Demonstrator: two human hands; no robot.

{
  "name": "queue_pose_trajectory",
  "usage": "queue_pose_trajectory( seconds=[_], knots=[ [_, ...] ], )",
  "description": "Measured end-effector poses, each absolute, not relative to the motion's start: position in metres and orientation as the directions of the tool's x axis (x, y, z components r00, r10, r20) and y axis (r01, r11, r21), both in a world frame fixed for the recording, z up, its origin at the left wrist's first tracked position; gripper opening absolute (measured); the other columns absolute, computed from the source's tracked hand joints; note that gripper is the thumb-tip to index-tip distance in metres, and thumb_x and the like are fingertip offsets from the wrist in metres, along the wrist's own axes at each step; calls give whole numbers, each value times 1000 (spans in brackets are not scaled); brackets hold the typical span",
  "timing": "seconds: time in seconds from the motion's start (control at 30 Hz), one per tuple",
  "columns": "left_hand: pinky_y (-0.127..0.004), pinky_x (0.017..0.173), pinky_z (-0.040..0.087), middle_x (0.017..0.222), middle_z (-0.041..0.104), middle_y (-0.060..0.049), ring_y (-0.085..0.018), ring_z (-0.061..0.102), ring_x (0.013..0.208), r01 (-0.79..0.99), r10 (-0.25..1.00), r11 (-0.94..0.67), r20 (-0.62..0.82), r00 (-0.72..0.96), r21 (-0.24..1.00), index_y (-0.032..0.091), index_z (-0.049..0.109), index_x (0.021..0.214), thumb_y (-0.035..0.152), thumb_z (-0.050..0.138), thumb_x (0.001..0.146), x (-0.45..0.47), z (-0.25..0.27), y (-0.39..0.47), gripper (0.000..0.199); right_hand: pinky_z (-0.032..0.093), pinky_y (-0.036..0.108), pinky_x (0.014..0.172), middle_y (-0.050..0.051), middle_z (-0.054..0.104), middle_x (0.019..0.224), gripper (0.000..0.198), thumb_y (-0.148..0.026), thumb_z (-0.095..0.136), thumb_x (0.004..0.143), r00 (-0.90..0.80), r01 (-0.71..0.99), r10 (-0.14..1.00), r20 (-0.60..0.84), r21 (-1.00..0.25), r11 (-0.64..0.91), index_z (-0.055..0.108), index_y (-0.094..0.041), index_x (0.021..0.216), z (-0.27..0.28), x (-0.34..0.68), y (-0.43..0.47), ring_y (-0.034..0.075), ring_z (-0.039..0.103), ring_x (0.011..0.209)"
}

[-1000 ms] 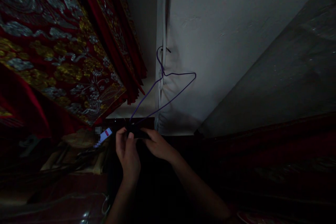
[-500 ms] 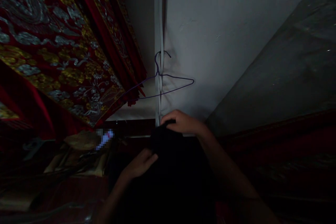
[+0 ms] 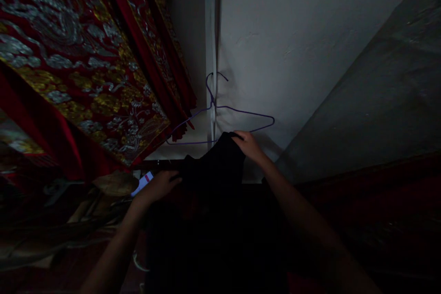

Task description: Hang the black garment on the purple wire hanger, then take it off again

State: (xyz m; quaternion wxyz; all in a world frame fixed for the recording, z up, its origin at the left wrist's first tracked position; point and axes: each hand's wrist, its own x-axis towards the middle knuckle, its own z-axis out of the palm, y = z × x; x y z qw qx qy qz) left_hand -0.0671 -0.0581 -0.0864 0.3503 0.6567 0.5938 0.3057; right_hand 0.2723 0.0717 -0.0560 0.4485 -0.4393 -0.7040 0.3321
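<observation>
A black garment (image 3: 213,170) hangs spread between my two hands, its exact kind lost in the dark. My right hand (image 3: 248,146) pinches its upper right edge, just below a purple wire hanger (image 3: 246,111). Lower and to the left, my left hand (image 3: 161,186) is closed on the other upper edge. The hanger is hooked on a pale vertical strip (image 3: 211,32) on the wall, and the raised cloth covers part of its bottom bar. The lower part of the garment fades into shadow.
Red cloth with gold and silver embroidery (image 3: 103,78) hangs at the left. Behind the hanger is a pale wall (image 3: 275,46), with a darker slanted band at the right. A blue-white packet (image 3: 142,183) and dim clutter lie beyond my left hand.
My hands have moved apart, left hand to the left and up, right hand up and right. The black garment is now stretched wider and higher, overlapping the hanger's lower bar.
</observation>
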Motion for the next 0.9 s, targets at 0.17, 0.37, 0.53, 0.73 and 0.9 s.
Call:
queue_pose_trajectory(
  seconds=[0.17,0.37,0.53,0.73,0.9],
  knots=[
    [-28,71,51,79,75,-5,-24,66,75,468,993,-120,97,73,875,24,77,72,39,84,64,-79,-47,-35,18,32,25,56,-3,50,56,33,-44,58,80,-208,408,913,352,-817,408,61,-18,60,-36,300,48,14,45,58],
    [-32,95,50,92,74,-7,-26,67,92,462,954,-297,243,174,836,24,75,67,37,89,61,-59,-12,-16,20,32,26,53,-2,49,53,38,-47,61,83,-203,505,906,373,-753,423,59,-19,57,-15,321,30,14,44,56],
    [-38,112,40,123,70,-11,-34,61,120,320,926,-377,360,113,869,22,72,63,30,90,60,-26,19,-20,20,40,27,57,0,62,62,33,-46,60,86,-243,488,902,358,-758,432,70,-18,71,-14,314,17,17,55,62],
    [-37,102,45,111,74,-9,-27,66,107,308,824,-539,567,1,784,21,74,92,28,76,80,7,43,-20,14,48,31,63,4,69,72,34,-47,57,88,-147,483,881,450,-745,461,72,-18,79,-18,309,6,20,62,67],
    [-30,98,46,101,76,-8,-26,67,101,210,877,-442,469,-101,872,18,79,98,18,81,72,8,42,-21,26,52,34,65,5,71,78,53,-34,67,81,302,458,741,599,-773,438,63,-17,132,-8,352,29,21,64,68]
  ],
)
